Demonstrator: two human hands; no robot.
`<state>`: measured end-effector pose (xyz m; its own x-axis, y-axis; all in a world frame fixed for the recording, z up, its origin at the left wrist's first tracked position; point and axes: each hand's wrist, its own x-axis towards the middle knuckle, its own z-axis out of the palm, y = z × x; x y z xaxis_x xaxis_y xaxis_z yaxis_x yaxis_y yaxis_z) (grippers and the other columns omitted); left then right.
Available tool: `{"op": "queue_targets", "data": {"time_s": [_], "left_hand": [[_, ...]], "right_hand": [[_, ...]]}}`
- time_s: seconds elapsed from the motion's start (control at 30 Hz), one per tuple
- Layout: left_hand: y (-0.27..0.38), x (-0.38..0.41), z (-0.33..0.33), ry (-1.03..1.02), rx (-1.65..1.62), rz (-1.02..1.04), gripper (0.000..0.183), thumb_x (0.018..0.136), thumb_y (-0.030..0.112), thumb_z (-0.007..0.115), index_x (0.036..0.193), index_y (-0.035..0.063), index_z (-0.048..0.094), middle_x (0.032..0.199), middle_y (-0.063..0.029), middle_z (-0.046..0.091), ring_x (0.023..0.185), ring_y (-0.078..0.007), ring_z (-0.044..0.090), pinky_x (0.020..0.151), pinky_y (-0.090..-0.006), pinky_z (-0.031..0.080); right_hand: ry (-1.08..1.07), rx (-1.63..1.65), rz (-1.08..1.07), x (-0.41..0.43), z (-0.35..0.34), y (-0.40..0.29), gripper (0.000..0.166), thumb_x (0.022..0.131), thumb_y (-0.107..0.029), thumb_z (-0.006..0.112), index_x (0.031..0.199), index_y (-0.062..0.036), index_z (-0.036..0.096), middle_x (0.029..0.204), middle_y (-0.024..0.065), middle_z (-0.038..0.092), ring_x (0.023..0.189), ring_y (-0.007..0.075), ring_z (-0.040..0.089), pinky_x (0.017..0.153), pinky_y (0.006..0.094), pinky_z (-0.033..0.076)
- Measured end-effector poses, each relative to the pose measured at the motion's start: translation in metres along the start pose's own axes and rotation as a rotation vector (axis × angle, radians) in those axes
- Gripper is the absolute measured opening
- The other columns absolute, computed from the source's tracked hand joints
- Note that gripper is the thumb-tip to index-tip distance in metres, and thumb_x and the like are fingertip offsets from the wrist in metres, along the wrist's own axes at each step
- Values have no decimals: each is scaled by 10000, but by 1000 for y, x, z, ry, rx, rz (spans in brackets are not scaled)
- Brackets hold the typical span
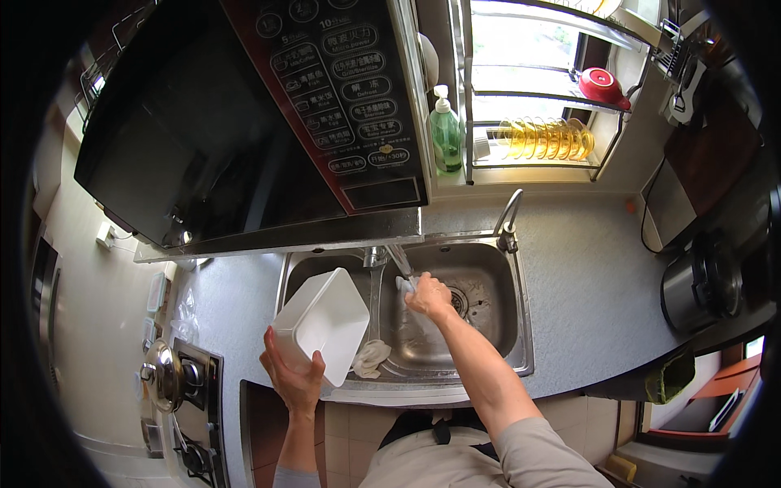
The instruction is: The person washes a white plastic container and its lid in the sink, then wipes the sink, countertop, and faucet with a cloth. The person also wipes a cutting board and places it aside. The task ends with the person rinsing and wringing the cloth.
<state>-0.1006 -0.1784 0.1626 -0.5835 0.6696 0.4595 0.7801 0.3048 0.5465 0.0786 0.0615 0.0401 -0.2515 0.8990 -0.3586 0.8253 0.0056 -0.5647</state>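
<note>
My left hand (295, 372) grips the near rim of a white plastic container (329, 323), tilted over the left bowl of the steel sink (296, 271). Over the right bowl (488, 305), my right hand (429, 296) is closed on a wet whitish cloth (403, 284), partly hidden by the fingers, right at the faucet spout (399, 261). Water seems to run over it. A crumpled off-white cloth (371, 358) lies on the sink's front ledge between the bowls, just right of the container.
A microwave oven (244, 122) overhangs the sink's back left. Behind stand a green pump bottle (446, 134) and a rack with amber glass dishes (543, 139). A small curved tap (507, 235) rises at the back right. A gas stove (201, 421) is left, a dark metal cooker (698, 290) right.
</note>
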Motion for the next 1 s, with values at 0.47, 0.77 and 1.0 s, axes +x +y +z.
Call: {"op": "queue_targets", "data": {"time_s": [0.47,0.77,1.0], "left_hand": [[-47,-4,21,-40,-432,-311,864,786,311,710,1494,39,298,1354,-220,487,1208,-333,530,998,-434,461],[-50,4,5,-55,-545,-386,840,816,236,671,1521,46,254,1317,-182,536,1172,-256,557,993,-392,459],[-36,-2,-4,-12,-596,-285,822,825,195,632,1532,55,238,1343,-160,520,1216,-256,523,1049,-395,409]], "right_hand": [[-160,1388,519,-41,12,164,318,919,-173,516,1156,38,510,934,233,675,723,343,674,608,481,586],[-430,1661,415,-49,47,165,458,928,-217,559,1343,-44,471,1132,239,661,866,347,698,766,455,602],[-313,1868,76,-32,49,174,584,798,-90,580,1374,-125,487,1274,210,598,1141,373,602,980,514,473]]}}
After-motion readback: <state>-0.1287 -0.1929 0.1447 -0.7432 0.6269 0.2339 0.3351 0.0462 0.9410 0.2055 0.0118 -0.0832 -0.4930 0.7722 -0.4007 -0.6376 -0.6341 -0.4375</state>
